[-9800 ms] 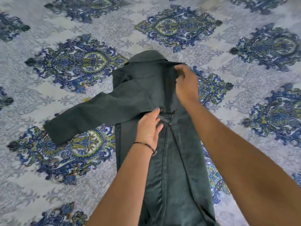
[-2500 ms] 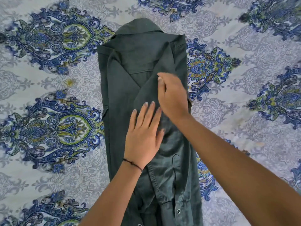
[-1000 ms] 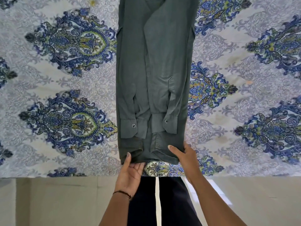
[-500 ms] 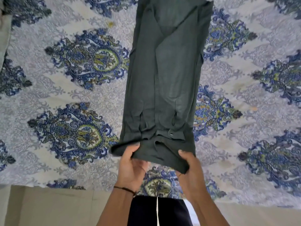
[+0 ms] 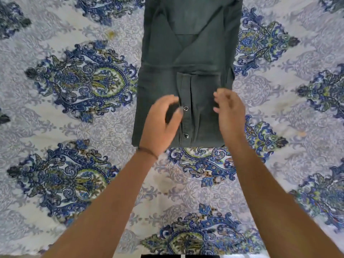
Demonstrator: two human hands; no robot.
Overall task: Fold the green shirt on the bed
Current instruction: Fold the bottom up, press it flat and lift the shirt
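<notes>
Left hand (image 5: 162, 123) loosely curled; right hand (image 5: 229, 110) likewise; both forearms extended forward.

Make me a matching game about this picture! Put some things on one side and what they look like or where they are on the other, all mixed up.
Things:
1. shirt
2. snaps
3. sheet
4. band

Matches:
A. round a wrist
B. dark green, folded
C. white with blue patterns
D. small, round and shiny

Pairs: 1-B, 2-D, 3-C, 4-A
</notes>
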